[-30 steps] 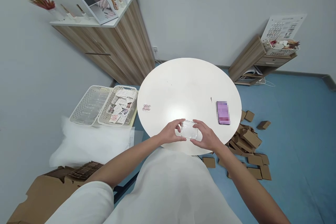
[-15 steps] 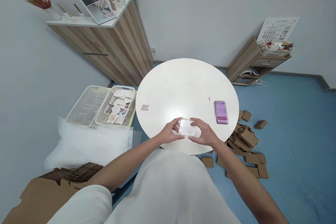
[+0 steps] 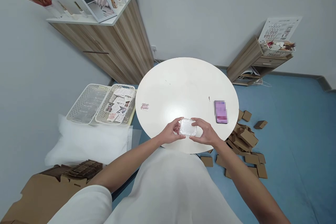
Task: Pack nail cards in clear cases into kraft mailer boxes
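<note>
A small clear plastic box (image 3: 188, 127) with rounded corners is held up over the near edge of the white oval table (image 3: 183, 77). My left hand (image 3: 170, 131) grips its left side, thumb at the lower edge and fingers at the upper. On the other side my right hand (image 3: 204, 132) pinches the box in the same way. What is inside the box, if anything, is too small to make out. A little sheet of pink nail-like pieces (image 3: 144, 106) lies at the left of the table. Toward the right rests a phone (image 3: 221, 112) with a purple screen.
Left of the table stand a basket of cards (image 3: 115, 104) and a basket of clear plastic pieces (image 3: 88, 103). White foam sheeting (image 3: 89, 143) and a large cardboard box (image 3: 49, 192) are nearer me. Several small brown boxes (image 3: 246, 138) lie on the blue floor at right.
Both hands keep their hold on the clear box, which has shifted very slightly to the right. The view has moved a little; nothing else differs visibly.
</note>
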Action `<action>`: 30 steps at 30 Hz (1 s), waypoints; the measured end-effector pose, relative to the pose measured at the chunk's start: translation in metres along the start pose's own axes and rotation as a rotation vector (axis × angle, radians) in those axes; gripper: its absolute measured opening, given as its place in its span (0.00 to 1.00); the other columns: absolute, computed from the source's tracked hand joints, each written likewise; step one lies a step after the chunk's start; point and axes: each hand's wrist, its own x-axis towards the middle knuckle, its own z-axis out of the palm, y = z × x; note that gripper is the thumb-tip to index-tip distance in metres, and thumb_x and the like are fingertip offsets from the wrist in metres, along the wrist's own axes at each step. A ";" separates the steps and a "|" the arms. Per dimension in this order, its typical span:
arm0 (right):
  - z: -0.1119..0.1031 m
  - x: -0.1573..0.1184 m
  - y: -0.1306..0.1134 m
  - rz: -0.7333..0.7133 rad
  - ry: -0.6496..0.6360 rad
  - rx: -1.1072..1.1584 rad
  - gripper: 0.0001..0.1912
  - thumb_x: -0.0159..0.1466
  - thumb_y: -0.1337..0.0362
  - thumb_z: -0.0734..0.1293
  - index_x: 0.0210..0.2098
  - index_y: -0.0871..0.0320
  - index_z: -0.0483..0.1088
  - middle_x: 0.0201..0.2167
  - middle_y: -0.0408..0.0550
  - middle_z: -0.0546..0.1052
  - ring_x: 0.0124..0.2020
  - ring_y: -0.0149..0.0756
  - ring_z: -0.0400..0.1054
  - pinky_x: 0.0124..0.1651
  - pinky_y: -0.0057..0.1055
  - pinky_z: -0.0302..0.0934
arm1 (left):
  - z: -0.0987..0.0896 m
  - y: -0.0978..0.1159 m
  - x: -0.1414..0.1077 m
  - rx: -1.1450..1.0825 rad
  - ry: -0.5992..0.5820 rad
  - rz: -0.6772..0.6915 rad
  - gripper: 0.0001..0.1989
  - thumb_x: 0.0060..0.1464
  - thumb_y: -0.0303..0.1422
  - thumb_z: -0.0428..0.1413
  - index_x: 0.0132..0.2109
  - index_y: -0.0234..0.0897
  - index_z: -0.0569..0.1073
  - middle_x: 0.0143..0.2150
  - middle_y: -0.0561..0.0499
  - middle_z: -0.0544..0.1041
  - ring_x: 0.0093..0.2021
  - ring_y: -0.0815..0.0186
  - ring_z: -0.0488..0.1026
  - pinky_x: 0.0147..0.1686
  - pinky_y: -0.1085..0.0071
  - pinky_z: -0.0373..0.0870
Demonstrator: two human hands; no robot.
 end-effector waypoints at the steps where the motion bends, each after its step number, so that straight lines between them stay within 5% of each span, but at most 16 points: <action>1: -0.001 0.000 0.001 0.003 0.001 0.006 0.24 0.47 0.55 0.70 0.41 0.55 0.64 0.49 0.56 0.68 0.49 0.46 0.63 0.46 0.43 0.62 | 0.001 0.000 0.000 -0.008 -0.004 0.000 0.38 0.40 0.35 0.61 0.58 0.44 0.54 0.35 0.54 0.63 0.29 0.74 0.64 0.32 0.72 0.64; 12: -0.003 0.006 -0.001 0.021 -0.020 0.152 0.23 0.46 0.56 0.70 0.39 0.55 0.65 0.46 0.53 0.69 0.46 0.44 0.65 0.44 0.41 0.63 | 0.004 -0.002 -0.004 -0.144 0.013 -0.081 0.39 0.41 0.34 0.61 0.59 0.45 0.54 0.38 0.50 0.67 0.31 0.72 0.67 0.33 0.71 0.65; 23: 0.001 0.016 0.001 0.281 -0.097 0.365 0.17 0.57 0.51 0.61 0.39 0.55 0.63 0.37 0.47 0.71 0.34 0.35 0.69 0.38 0.36 0.64 | 0.005 -0.019 -0.012 -0.258 0.074 -0.187 0.37 0.42 0.30 0.60 0.59 0.43 0.54 0.36 0.51 0.68 0.26 0.77 0.64 0.30 0.74 0.63; 26: 0.010 0.023 0.003 0.394 0.000 0.411 0.21 0.61 0.47 0.52 0.33 0.57 0.64 0.30 0.46 0.72 0.31 0.34 0.69 0.38 0.36 0.64 | 0.008 -0.022 -0.014 -0.268 0.071 -0.190 0.37 0.42 0.31 0.59 0.59 0.43 0.54 0.36 0.51 0.68 0.25 0.77 0.63 0.29 0.75 0.63; 30: 0.028 0.028 0.006 0.537 0.128 0.514 0.24 0.58 0.42 0.52 0.30 0.57 0.63 0.25 0.45 0.70 0.28 0.34 0.69 0.32 0.33 0.65 | 0.012 -0.025 -0.018 -0.286 0.055 -0.183 0.38 0.41 0.31 0.61 0.59 0.42 0.54 0.34 0.52 0.68 0.28 0.75 0.65 0.31 0.73 0.63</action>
